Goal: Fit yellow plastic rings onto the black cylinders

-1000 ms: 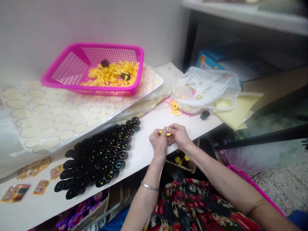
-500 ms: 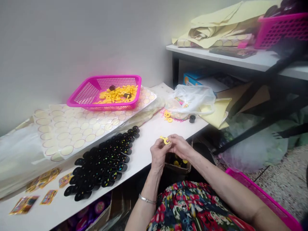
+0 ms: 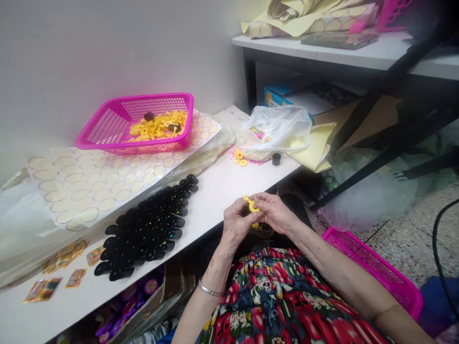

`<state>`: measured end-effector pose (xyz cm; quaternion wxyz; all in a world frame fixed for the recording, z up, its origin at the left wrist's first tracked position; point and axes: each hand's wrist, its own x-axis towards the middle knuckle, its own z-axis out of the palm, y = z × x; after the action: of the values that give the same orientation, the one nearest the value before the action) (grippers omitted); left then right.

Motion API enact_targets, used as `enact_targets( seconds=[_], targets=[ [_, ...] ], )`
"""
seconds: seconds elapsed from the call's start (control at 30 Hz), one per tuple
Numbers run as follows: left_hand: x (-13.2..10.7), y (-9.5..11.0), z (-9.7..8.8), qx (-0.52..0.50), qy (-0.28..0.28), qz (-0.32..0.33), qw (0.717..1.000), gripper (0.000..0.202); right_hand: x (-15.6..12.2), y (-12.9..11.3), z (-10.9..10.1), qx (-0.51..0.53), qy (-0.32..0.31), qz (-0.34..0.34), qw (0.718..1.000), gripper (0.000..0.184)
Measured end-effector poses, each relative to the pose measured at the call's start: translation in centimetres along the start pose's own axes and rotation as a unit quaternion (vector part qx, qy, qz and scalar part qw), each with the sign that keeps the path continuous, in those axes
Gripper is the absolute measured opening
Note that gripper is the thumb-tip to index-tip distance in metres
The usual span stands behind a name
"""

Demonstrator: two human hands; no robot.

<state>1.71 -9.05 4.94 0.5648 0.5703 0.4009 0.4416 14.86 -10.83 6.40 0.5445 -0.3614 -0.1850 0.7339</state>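
Between my two hands, past the table's front edge, is a small yellow plastic piece [image 3: 253,207] with a round part and a smaller ring end. My left hand [image 3: 235,223] pinches it from the left, and my right hand [image 3: 275,213] has its fingers closed on it from the right. A small dark pinkish spot shows at the middle of the round part. Just below the hands, a container with yellow pieces is mostly hidden. Many short black cylinders [image 3: 147,227] lie in packed rows on the white table [image 3: 215,191], some with coloured bits inside.
A pink basket [image 3: 93,138] of yellow pieces stands on a sheet of round stickers [image 3: 118,184]. Farther right are a white plastic bag [image 3: 283,124], loose yellow pieces [image 3: 241,160] and one black cylinder [image 3: 276,159]. A pink crate [image 3: 380,272] sits on the floor.
The camera view has tilted down and shifted slightly right. The yellow piece has turned more upright between my fingers, and both hands still hold it.
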Motion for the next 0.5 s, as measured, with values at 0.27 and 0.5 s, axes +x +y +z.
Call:
enact_targets(
  seconds=[0.27,0.5],
  targets=[
    [-0.1,0.6,0.1,0.082,-0.010,0.047,0.995,0.034,-1.3,0.6,1.2,0.059,0.041,-0.027,0.997,0.027],
    [-0.4,0.9,0.2,0.079,-0.074,0.066,0.992,0.037,-0.6,-0.2,-1.4,-0.024,0.003,0.044,0.999,0.032]
  ],
)
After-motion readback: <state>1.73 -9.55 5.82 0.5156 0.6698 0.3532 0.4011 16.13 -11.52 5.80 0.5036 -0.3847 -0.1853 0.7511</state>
